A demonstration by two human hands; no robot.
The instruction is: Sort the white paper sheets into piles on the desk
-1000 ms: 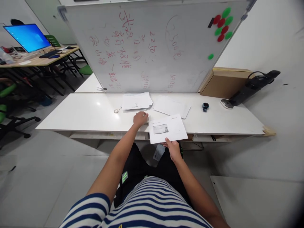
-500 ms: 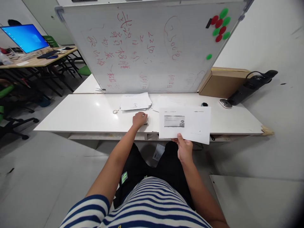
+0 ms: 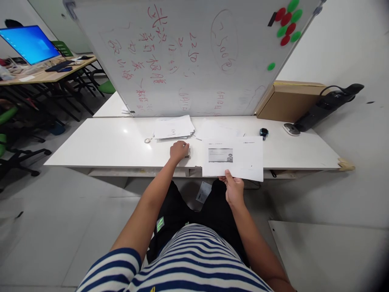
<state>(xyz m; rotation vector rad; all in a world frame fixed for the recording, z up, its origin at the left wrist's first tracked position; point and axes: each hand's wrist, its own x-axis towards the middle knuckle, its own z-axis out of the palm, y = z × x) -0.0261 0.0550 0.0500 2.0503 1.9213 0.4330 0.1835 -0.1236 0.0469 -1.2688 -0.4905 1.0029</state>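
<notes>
My right hand (image 3: 234, 190) grips printed paper (image 3: 247, 158) by its lower edge, thumb on top and fingers underneath. The paper carries a dark rectangular block of print with a small figure in it, and hangs over the desk's front edge. My left hand (image 3: 178, 151) rests closed on the white desk (image 3: 100, 146) near that edge. A small greyish object (image 3: 188, 153) shows at its fingers, mostly hidden, and I cannot make out its kind. Beyond the left hand lies an untidy stack of printed papers (image 3: 173, 127), with more loose sheets (image 3: 217, 129) to its right.
A whiteboard (image 3: 194, 61) with red writing and round magnets stands along the back. To the right are a cardboard box (image 3: 291, 101), a black bottle (image 3: 328, 107), a computer mouse (image 3: 291, 129) and a watch (image 3: 263, 132). A small ring-like item (image 3: 148, 140) lies left of the stack.
The paper in my right hand has shifted slightly left, baring more of the watch behind it. My left hand stays in nearly the same place. The view has tilted a little.
</notes>
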